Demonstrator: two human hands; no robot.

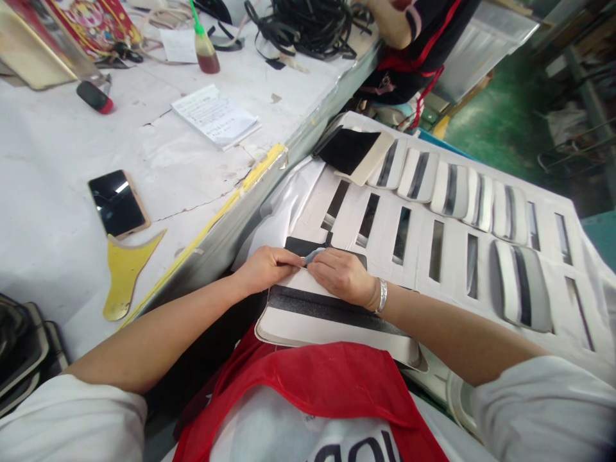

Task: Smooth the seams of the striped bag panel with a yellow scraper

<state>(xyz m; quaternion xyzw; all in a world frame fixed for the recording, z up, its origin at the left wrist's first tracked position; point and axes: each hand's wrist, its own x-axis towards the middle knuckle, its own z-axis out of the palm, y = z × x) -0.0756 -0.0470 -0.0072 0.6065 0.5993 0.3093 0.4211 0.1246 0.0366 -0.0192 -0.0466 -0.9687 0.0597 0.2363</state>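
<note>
My left hand (266,268) is closed in a pinch at the far edge of a white panel with a black band (332,307), which lies close to my body. Its fingertips meet those of my right hand (344,276), and what they pinch is too small to make out. My right hand, with a silver bracelet at the wrist, is curled over the panel, its fingers closed round a small grey-blue piece (314,255), perhaps cloth. Just beyond the hands lies a flat black piece (303,245), partly covered by them.
The slotted white board (308,221) carries several striped white-and-grey pieces (522,282) and a black sheet (349,151). On the left worktable (43,173) are a phone (118,202), yellow scraper (128,273), notepad (214,115) and glue bottle (206,51). A co-worker (409,45) is beyond.
</note>
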